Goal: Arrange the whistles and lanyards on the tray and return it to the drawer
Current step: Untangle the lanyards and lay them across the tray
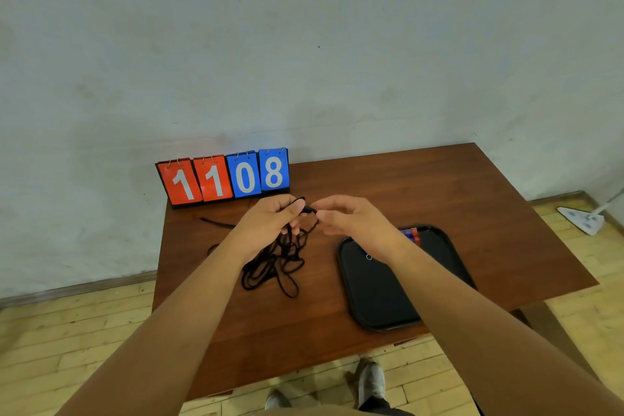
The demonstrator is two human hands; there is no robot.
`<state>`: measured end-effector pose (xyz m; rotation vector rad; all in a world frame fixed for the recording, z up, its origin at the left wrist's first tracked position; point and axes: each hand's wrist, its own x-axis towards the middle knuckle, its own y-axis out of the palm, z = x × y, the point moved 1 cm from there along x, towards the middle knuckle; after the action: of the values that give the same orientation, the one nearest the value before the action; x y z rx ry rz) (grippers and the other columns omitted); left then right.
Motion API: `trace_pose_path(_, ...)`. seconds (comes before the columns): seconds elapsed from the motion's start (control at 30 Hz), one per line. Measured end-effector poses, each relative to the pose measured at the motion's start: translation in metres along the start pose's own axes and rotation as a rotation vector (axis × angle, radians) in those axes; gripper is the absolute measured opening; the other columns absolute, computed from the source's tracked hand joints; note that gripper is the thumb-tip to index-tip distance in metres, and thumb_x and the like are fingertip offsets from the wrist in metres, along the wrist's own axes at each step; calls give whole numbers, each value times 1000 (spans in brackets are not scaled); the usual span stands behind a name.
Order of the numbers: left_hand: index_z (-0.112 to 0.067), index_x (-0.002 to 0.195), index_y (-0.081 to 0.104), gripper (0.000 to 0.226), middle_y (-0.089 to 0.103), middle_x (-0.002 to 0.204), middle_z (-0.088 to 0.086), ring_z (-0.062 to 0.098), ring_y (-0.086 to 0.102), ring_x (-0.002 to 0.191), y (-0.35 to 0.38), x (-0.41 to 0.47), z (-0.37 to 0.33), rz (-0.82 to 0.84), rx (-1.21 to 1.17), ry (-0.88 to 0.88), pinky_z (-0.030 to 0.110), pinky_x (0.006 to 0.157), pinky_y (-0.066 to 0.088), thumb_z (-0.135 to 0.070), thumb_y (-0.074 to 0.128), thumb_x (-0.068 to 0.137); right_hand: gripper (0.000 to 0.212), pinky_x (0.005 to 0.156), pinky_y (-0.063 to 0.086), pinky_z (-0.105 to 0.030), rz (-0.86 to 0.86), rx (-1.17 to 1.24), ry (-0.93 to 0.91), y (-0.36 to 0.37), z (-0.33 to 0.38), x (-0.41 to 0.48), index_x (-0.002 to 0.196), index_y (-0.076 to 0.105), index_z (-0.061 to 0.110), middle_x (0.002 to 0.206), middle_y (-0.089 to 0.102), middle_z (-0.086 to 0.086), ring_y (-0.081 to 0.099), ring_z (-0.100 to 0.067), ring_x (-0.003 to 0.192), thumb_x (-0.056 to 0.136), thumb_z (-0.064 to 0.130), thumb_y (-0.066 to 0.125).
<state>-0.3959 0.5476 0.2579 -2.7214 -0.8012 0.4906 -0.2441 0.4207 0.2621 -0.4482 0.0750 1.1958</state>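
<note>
A tangle of black lanyards point(275, 267) hangs from my hands down onto the brown table point(371, 186). My left hand point(270, 218) grips the cords, and a small black clip shows at its fingertips. My right hand point(347, 216) pinches the same cord at that clip, close against the left hand. A black tray point(381, 297) lies to the right on the table. Blue and red whistles point(412, 235) sit at its far end, partly hidden by my right wrist. A small metal ring point(368, 257) lies on the tray. Another black cord point(216, 222) lies loose to the left.
A flip scoreboard point(224, 177) reading 11 and 08 stands at the table's back left against the wall. A mop head point(582, 219) rests on the wooden floor at right. My shoes point(369, 382) show below the table's near edge.
</note>
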Motion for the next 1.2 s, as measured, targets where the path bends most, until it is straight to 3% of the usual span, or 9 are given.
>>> trace_pose_path(0.17,-14,106,66,25,64,66,-7,0,62,61,2,6,2,-33,-59,-21,27,74,47,-35,55,101,14,81,55,-32,-3,39,-31,9,-10,-4,106,72,12,87,76,-3,70,-14,80,97,20,64)
trace_pose_path(0.27,-27,117,55,17,73,75,-1,9,70,71,2,9,6,-70,-104,0,32,75,52,-29,57,100,15,75,54,-31,-36,73,-24,6,-14,-4,105,72,13,79,73,-3,67,-17,73,100,21,60)
trace_pose_path(0.33,-34,124,49,28,74,81,3,14,72,76,2,9,7,-54,-169,27,31,76,53,-24,57,100,16,73,53,-29,-47,70,-24,3,-12,-3,104,73,15,75,70,-2,64,-16,70,101,21,58)
trace_pose_path(0.43,-35,122,55,27,72,84,-5,12,70,81,3,8,5,31,-125,73,25,79,52,-25,61,98,18,71,52,-27,-70,78,-25,1,-7,-1,104,73,15,72,68,-3,62,-15,66,102,20,56)
trace_pose_path(0.63,-30,98,70,12,72,90,0,9,67,86,0,18,2,19,64,120,23,83,47,-32,58,99,18,69,52,-23,-82,-8,-36,-3,1,5,101,74,17,69,67,0,61,-10,64,102,22,56)
trace_pose_path(0.8,-41,105,67,11,70,101,-16,-3,63,97,-2,28,1,22,152,155,22,87,47,-37,61,96,17,74,55,-24,-75,-73,-19,-5,2,12,99,75,22,69,69,2,63,-10,66,100,25,58)
trace_pose_path(0.97,-48,93,68,14,42,132,-12,6,36,125,-2,37,0,-137,192,121,32,106,34,-34,69,92,20,87,49,-26,-104,-70,3,-2,2,16,94,78,21,88,74,7,66,-5,89,98,29,60)
trace_pose_path(1.1,-43,93,68,12,59,104,-13,5,55,99,-6,37,-18,-121,156,131,25,91,45,-33,64,95,28,111,40,-42,-90,263,-8,5,-4,23,73,66,10,106,72,-6,62,-29,117,94,25,57)
trace_pose_path(1.2,-26,98,72,15,67,74,-8,5,61,67,-8,36,-25,-78,-84,108,20,68,52,-20,58,99,25,108,42,-48,23,681,-28,11,-7,27,72,51,11,111,63,-28,64,-40,115,96,18,48)
